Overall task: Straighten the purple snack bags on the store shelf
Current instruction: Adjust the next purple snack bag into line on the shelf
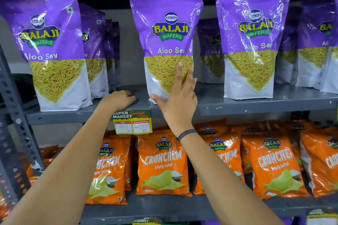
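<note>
The middle purple bag [169, 42] stands upright at the front edge of the grey shelf [256, 105], and it is the landmark here. The right hand [180, 97] lies spread wide and flat on the lower front of this bag, thumb at its bottom left corner; it holds nothing. The left hand [119, 99] rests just left of the bag on the shelf edge, its fingers curled down; whether they grip the edge I cannot tell.

The bag is tall and stands only on its narrow base. I think a push too high or too strong could tip it backward against the bags behind, or turn it crooked. A pull on the bottom corner could slide it off the shelf edge. The film looks smooth and shiny, so the palm may slip on it.

On the bag I read "BALAJI WAFERS" and "Aloo Sev". To its left the left purple bag [49, 45], and to its right the right purple bag [253, 42], carry the same words. Just below and left of it, the price tag [132, 122] says "SUPER MARKET", "80" and "40". Below, the orange bags [162, 164] read "BALAJI WAFERS", "CRUNCHEM", "Simply Salted".
</note>
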### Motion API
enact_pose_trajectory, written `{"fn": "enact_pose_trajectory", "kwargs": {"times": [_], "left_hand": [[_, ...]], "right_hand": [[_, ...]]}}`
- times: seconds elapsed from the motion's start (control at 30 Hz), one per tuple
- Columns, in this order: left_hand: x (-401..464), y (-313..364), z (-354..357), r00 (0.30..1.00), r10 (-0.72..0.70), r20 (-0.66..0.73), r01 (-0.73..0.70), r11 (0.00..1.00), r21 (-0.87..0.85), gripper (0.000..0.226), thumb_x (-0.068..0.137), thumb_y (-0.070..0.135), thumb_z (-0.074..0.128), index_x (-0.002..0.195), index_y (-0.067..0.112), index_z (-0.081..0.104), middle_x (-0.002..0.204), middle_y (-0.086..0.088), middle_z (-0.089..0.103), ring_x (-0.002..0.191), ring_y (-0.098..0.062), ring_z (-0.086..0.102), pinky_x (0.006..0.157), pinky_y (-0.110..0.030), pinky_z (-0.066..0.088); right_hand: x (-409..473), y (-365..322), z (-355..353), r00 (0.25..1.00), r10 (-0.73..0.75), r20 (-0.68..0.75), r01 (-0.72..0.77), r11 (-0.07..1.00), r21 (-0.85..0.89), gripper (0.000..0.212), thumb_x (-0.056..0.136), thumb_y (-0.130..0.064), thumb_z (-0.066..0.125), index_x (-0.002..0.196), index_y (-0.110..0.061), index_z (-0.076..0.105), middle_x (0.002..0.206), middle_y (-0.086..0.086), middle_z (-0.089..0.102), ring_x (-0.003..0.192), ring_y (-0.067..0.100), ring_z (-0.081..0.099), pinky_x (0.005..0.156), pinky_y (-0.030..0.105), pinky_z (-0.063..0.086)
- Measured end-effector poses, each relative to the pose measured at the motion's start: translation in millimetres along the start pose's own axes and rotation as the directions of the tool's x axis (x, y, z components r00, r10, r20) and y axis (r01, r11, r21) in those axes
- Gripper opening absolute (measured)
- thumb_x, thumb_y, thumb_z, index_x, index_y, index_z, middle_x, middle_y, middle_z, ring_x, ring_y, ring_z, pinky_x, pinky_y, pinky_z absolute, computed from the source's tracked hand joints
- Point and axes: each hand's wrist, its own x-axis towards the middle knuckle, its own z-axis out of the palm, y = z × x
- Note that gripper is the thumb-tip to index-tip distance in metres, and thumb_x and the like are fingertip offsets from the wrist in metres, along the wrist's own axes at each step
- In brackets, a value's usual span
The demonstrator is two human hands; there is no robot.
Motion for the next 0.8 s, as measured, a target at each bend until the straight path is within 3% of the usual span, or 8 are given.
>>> {"fn": "enact_pose_trajectory", "kwargs": {"times": [0.2,0.53,0.67,0.8], "left_hand": [[1,-1,1,1.000,-0.003,0.002,0.003,1.000,-0.009,0.048,0.094,0.042,0.031,0.127,0.016,0.053,0.130,-0.018,0.057,0.114,-0.033,0.052,0.092,-0.038,0.041],[1,-2,1,1.000,0.013,-0.005,-0.013,1.000,-0.007,0.047,0.094,0.042,0.032,0.124,0.015,0.055,0.128,-0.018,0.058,0.112,-0.032,0.054,0.091,-0.039,0.042],[-1,-5,2,0.999,0.016,-0.038,-0.018,0.999,-0.039,0.047,0.092,0.043,0.035,0.125,0.016,0.055,0.129,-0.017,0.058,0.112,-0.033,0.054,0.090,-0.040,0.043],[-5,-7,0,0.992,0.000,-0.129,-0.023,0.984,-0.178,0.051,0.091,0.040,0.042,0.135,0.014,0.045,0.135,-0.019,0.054,0.120,-0.036,0.051,0.096,-0.043,0.042]], "right_hand": [[0,1,2,1.000,0.008,-0.025,-0.010,0.999,-0.050,0.110,0.071,-0.072,0.057,0.152,-0.026,-0.001,0.159,0.019,0.015,0.139,0.039,0.031,0.095,0.051,0.044],[1,3,5,0.998,-0.008,-0.064,0.004,0.998,-0.070,0.109,0.069,-0.072,0.058,0.152,-0.026,0.005,0.156,0.020,0.022,0.134,0.038,0.037,0.088,0.049,0.047],[-2,4,2,0.998,-0.028,-0.053,0.025,0.999,-0.046,0.103,0.074,-0.073,0.052,0.152,-0.026,0.003,0.158,0.020,0.019,0.138,0.038,0.034,0.094,0.048,0.045],[-13,11,-10,0.995,-0.092,-0.049,0.097,0.991,0.097,0.086,0.085,-0.061,0.049,0.152,-0.023,0.010,0.157,0.020,0.020,0.142,0.034,0.029,0.104,0.045,0.038]]}}
